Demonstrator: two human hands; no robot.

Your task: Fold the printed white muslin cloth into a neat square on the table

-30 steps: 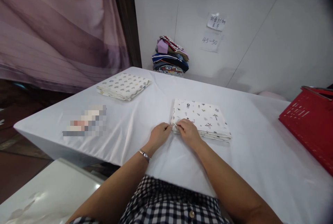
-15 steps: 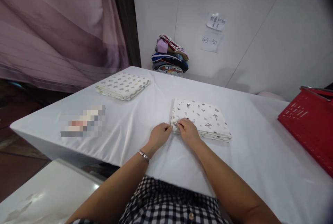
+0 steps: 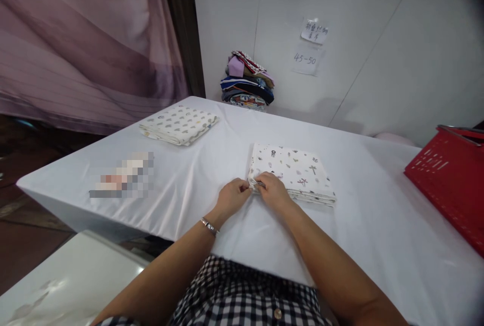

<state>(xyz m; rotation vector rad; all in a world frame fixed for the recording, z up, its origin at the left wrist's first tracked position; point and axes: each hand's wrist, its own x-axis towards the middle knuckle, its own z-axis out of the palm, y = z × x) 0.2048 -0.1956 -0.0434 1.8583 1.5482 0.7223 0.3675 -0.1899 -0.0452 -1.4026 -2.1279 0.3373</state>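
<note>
A folded white cotton cloth printed with small dark and reddish motifs (image 3: 293, 172) lies flat on the white-covered table (image 3: 378, 235), a little right of the table's middle and just ahead of the person. Its near left corner is where both hands meet. The left hand (image 3: 231, 198), a slim metal bracelet (image 3: 209, 226) on its wrist, is curled with the fingertips pinched together on that corner of the cloth's layered edge. The right hand (image 3: 274, 191) rests on the same corner from the other side, fingers bent and closed over the edge, its knuckles almost touching the left hand's.

Against the pictures from a second and half a second ago, almost nothing differs: the two hands sit at the same corner in the same pinching hold, and the cloth keeps its place and its folds. Only the view drifts very slightly.

Farther off on the table's left side lies a second folded cloth, cream with pale grey and yellow shapes (image 3: 179, 124), well apart from the hands. Nearer the left edge is a blurred, pixelated patch (image 3: 123, 179). At the table's far end, against the white wall, stands a stack of folded multicoloured fabrics (image 3: 247, 81), with two paper notes (image 3: 310, 46) on the wall to its right. A red slotted plastic basket (image 3: 449, 177) sits at the right edge.
</note>
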